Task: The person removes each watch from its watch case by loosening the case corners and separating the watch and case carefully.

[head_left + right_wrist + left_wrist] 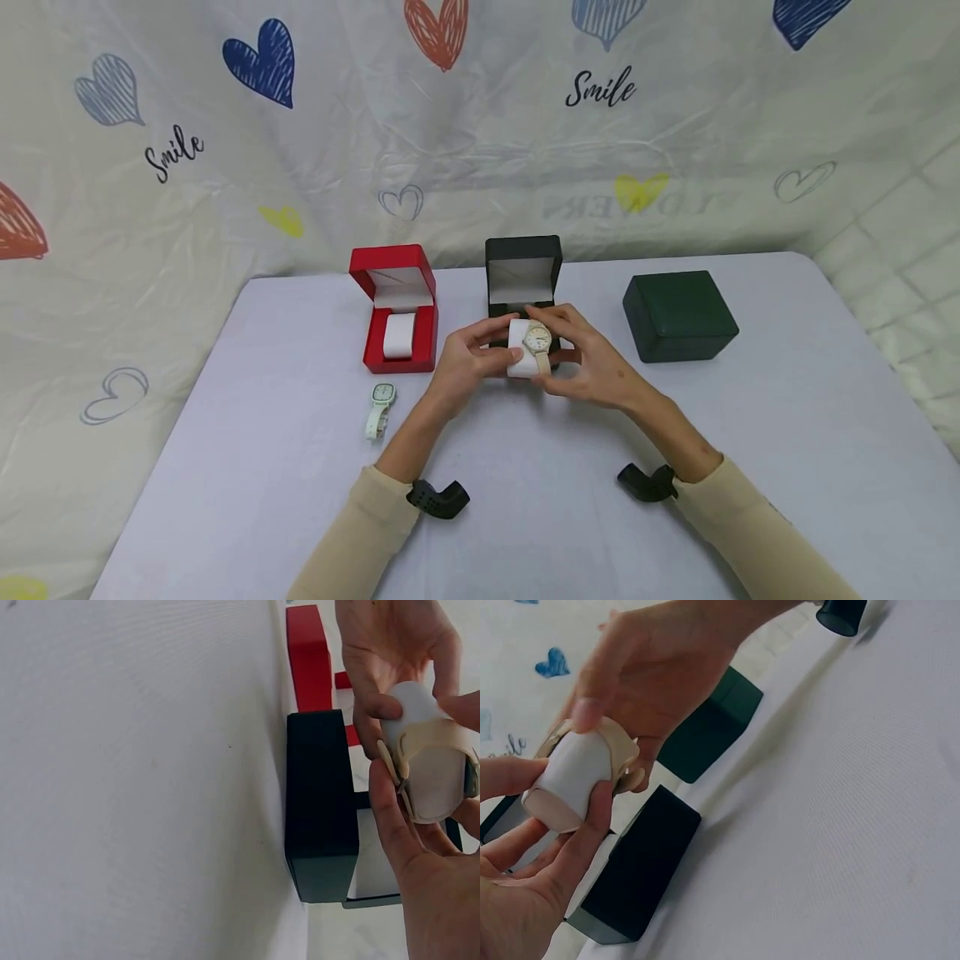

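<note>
Both hands hold a white watch cushion (519, 360) (568, 780) (435, 769) just above the open black watch box (523, 275) (641, 874) (321, 802). A beige-strapped watch (537, 340) (427, 739) is wrapped around the cushion. My left hand (472, 354) (532, 862) grips the cushion's left end with thumb and fingers. My right hand (581, 358) (420, 847) pinches the watch strap and the cushion from the right. An open red watch box (397, 308) (311, 664) with its own white cushion stands to the left. A white watch (381, 408) lies on the table in front of it.
A shut dark green box (678, 315) (709, 727) stands to the right of the black one. All sit on a pale lavender table (525, 500) backed by a heart-printed cloth. Black wrist mounts show on both forearms.
</note>
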Demonstrator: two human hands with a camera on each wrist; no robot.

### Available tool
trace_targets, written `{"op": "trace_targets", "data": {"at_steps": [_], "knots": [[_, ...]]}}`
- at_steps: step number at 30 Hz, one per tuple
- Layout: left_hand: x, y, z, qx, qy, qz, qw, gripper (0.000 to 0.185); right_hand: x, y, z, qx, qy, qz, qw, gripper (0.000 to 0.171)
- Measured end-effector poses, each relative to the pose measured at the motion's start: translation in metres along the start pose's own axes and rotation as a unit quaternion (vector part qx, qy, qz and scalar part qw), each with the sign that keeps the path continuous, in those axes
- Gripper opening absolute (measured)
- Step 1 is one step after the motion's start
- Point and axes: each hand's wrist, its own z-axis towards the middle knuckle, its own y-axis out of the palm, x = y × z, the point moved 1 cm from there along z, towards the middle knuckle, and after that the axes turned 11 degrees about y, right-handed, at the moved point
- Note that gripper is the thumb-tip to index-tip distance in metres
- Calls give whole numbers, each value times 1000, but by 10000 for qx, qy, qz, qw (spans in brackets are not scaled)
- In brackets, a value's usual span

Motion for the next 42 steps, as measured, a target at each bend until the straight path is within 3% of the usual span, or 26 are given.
{"op": "trace_targets", "data": {"at_steps": [5, 12, 18, 32, 42], "knots": [[0, 0, 0, -1, 7, 49, 10000, 53, -1, 1, -1, 181, 202, 8, 9996, 70], [3, 2, 1, -26, 35, 43, 10000, 52, -4, 0, 0, 423, 77, 277, 9987, 56], [5, 4, 1, -64, 11, 13, 10000, 53, -3, 1, 0, 442, 99, 627, 9970, 55], [4, 5, 2, -110, -14, -34, 9999, 51, -4, 0, 2, 432, 270, 699, 9963, 53], [4, 6, 2, -143, 4, -31, 9999, 52, -1, -1, 3, 410, 163, 894, 9950, 54]]}}
